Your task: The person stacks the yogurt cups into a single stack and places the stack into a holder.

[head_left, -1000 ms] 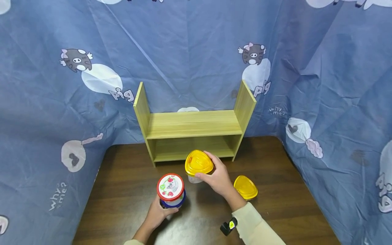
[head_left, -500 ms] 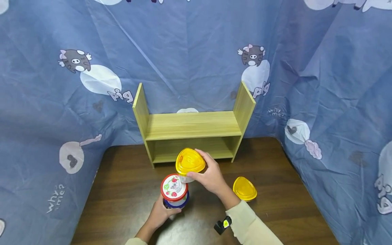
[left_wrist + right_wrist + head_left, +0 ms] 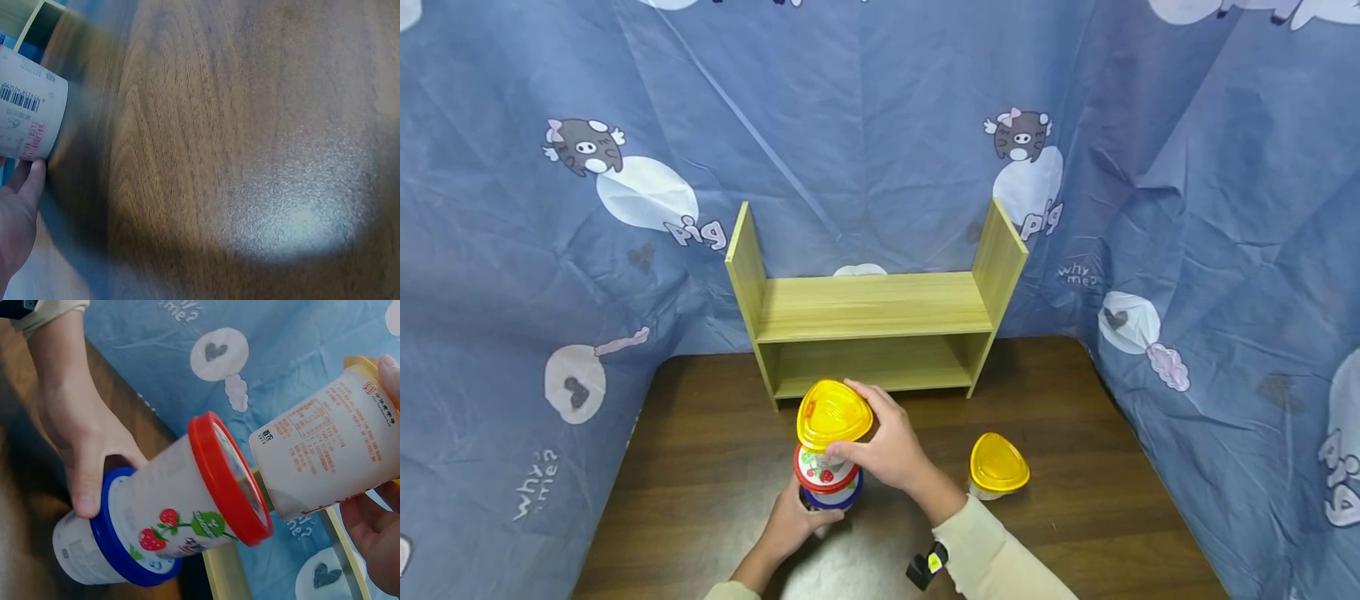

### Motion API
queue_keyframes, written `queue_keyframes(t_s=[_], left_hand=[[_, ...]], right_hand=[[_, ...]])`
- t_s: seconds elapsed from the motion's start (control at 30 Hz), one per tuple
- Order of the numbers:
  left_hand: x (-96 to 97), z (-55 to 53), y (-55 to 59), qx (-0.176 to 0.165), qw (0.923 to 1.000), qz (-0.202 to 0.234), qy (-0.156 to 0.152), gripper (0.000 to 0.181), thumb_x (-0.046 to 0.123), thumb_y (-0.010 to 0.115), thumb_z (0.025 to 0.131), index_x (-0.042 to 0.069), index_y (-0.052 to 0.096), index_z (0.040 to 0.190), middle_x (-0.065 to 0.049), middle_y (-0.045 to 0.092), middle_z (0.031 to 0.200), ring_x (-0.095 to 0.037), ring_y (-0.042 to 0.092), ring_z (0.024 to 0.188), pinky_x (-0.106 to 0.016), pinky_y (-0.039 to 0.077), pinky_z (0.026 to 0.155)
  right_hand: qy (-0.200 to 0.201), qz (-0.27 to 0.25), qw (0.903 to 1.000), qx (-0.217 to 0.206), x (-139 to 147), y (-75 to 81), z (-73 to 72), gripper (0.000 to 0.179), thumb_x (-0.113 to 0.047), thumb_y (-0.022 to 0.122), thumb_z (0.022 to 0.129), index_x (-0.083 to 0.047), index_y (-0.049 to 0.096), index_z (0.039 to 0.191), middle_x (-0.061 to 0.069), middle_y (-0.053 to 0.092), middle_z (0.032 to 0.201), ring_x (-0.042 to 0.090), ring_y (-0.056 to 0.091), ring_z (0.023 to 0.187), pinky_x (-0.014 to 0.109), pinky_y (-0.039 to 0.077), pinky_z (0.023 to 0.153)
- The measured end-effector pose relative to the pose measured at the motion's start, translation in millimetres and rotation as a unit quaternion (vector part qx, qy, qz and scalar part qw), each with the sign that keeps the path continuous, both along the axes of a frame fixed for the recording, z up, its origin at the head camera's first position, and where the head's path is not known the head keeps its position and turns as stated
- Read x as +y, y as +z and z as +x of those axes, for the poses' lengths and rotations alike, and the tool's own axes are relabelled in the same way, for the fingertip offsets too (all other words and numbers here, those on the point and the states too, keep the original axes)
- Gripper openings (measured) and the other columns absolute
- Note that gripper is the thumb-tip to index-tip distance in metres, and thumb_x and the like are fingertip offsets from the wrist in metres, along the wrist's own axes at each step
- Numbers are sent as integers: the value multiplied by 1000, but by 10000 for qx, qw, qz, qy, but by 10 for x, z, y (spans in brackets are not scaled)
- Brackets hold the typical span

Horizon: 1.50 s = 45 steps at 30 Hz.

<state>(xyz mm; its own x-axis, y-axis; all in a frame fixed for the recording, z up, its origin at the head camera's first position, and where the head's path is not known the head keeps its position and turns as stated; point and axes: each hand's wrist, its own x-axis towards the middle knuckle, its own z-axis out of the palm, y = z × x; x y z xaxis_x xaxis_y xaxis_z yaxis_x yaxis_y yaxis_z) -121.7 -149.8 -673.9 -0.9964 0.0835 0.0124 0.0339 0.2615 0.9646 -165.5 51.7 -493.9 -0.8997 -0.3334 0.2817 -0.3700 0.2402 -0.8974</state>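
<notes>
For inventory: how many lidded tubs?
4: round blue-lidded white tub in left hand; round red-lidded white tub stacked on it; triangular yellow-lidded white tub in right hand; another such tub on brown wooden table.

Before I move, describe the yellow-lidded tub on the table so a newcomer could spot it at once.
On the brown table, in front of the pale shelf, look toward the right side. There stands a tub with a rounded-triangular yellow lid. The right hand grips the other yellow-lidded tub; this one stands alone, no hand on it.
</notes>
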Motion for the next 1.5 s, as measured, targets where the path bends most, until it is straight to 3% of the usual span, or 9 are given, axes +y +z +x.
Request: queue_keyframes(t_s=[0.27,0.8,0.93,1.3,1.5], left_hand=[[6,-6,-31,97,9999,34,20,84,16,95,68,13,48,137,-3,67,119,-21,64,105,-43,51,94],[-2,-11,-10,-129,9999,46,46,88,16,96,65,17,47,138,-1,66,120,-21,64,107,-44,49,99],[10,-15,-1,-141,9999,29,91,88,15,96,65,16,47,139,-1,66,120,-20,63,107,-45,49,99],[4,-11,-2,-132,9999,48,26,90,19,96,66,16,46,140,-2,65,122,-22,63,108,-50,47,100],[17,-6,13,-143,9999,79,9,89,20,96,66,17,45,140,-2,65,122,-22,62,109,-50,46,100]], right_hand=[[55,134,9996,229,-71,-40,58,86,-32,92,72,-13,52,146,-3,59,131,17,59,114,39,52,95],[170,99,9996,185,-102,-109,94,85,-32,91,75,-17,50,148,-4,57,132,15,58,113,37,52,95],[160,157,9997,115,-104,-106,101,87,-34,90,76,-12,48,148,-2,56,133,16,58,115,39,52,96],[-76,329,9994,-39,-119,-146,133,91,-39,90,75,-21,44,151,-2,53,138,18,55,119,45,50,99],[-67,347,9994,-49,-120,-159,142,91,-40,88,77,-17,42,152,0,52,139,20,55,119,47,49,98]])
